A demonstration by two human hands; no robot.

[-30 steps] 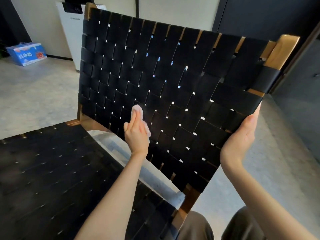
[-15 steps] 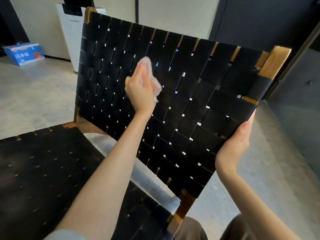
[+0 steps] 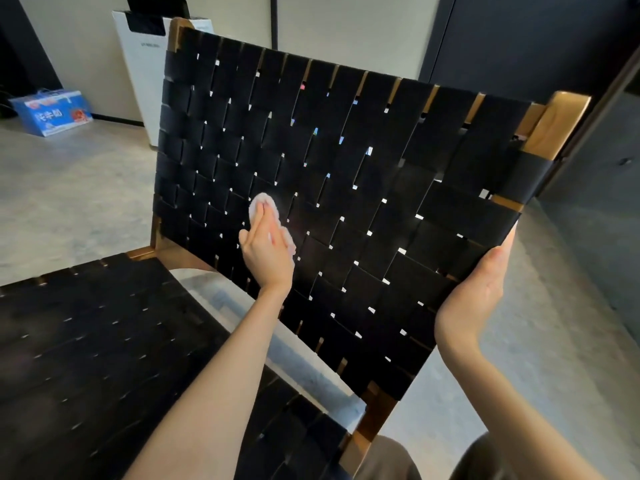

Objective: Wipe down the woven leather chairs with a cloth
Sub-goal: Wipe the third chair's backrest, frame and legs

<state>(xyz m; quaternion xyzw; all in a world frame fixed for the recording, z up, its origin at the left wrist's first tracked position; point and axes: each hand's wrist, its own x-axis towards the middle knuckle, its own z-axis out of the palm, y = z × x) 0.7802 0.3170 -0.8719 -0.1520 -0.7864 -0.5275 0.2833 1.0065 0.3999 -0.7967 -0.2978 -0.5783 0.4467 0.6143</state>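
The backrest (image 3: 381, 168) is being wiped: the cloth (image 3: 264, 206) is pressed under the flat-fingered left hand (image 3: 268, 258), and the edge is gripped by the right hand (image 3: 474, 299). The strips (image 3: 329, 251) right of the left hand are probably due next.

Soft, even light here, bright pinpricks glinting through the woven backrest (image 3: 346, 202), a warm sheen on its wooden corner (image 3: 561, 123), the cloth (image 3: 259, 204) smeared by motion, edges bowing with wide-angle distortion.
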